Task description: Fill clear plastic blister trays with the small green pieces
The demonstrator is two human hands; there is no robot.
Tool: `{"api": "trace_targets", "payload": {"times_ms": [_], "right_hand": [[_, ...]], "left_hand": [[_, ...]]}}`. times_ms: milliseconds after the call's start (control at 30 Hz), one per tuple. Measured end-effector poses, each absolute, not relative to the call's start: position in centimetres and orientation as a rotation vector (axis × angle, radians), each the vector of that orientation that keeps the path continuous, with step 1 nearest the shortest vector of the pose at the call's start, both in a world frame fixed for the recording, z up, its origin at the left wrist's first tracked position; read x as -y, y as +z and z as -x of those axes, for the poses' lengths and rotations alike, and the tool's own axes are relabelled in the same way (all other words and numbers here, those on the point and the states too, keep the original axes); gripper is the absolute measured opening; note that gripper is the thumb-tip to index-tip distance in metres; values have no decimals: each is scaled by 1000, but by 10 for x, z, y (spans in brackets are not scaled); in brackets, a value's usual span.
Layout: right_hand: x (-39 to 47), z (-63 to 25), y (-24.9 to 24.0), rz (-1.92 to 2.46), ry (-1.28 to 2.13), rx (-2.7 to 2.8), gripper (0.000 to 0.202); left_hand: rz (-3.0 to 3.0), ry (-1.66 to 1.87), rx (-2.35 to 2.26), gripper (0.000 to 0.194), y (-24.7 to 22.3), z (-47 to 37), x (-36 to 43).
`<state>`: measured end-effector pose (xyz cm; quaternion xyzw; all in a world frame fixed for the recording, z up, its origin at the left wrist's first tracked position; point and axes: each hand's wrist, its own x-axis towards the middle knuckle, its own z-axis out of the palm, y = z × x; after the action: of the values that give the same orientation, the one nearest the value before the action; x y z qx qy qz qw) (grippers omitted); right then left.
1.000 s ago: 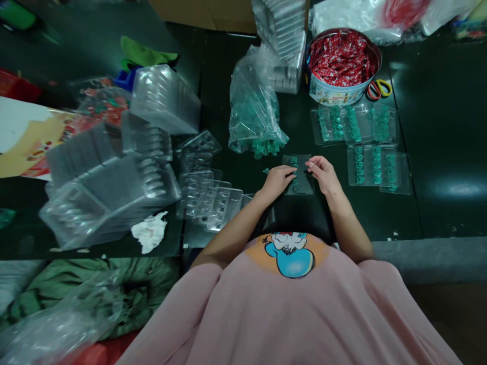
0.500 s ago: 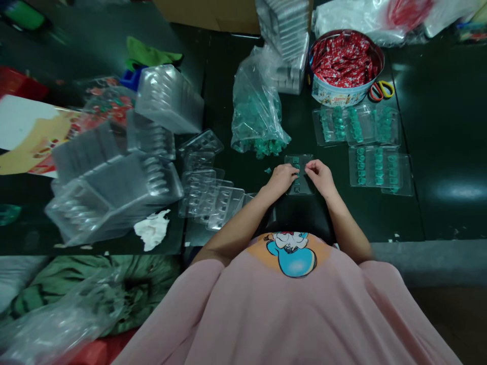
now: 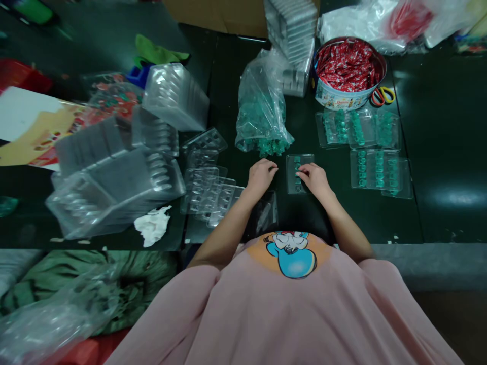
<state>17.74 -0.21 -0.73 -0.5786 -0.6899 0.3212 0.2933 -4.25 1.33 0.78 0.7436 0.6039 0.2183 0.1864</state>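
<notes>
A shallow clear plastic tray lies flat on the dark table in front of me, with a row of small green translucent plastic pieces down its left part. My right hand reaches over the tray's right side, thumb and forefinger pinched at one piece in the middle of the row. Left of the tray, apart from it, my left hand is closed with its fingertips together near the tabletop. Whatever it may hold is hidden. Beyond it, a clear bag spills more green pieces from its mouth.
Filled trays overlap on the right. Behind them stand scissors and a round tin of red packets. Loose clear trays, tall tray stacks and crumpled tissue occupy the left. Another tray stack rises behind the bag.
My left hand has left the tray and moved left, over where a loose green piece lay. My right hand has shifted slightly left onto the row. The tray stays in place.
</notes>
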Motion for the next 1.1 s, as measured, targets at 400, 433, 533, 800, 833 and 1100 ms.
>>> {"api": "trace_targets", "payload": {"times_ms": [400,433,533,800,833,1100], "right_hand": [[-7,-167,-4,1806,803,1843,14],[-6,-168,-5,1788,796,1808,15],[-4,-172,1,1660,775,1676,15],[-9,-146,95,1194,780,1412,26],[-9,-138,111,1141,788,1416,29],[-41,-9,224,724,462,1649,61]], "left_hand": [[-1990,496,-1796,18,-3,59,-18],[-1990,508,-1784,18,-4,60,-17],[-1995,546,-1703,25,-8,60,-15],[-1954,678,-1620,14,-3,51,0],[-1934,711,-1603,14,0,49,3],[-1538,962,-1561,14,5,48,14]]}}
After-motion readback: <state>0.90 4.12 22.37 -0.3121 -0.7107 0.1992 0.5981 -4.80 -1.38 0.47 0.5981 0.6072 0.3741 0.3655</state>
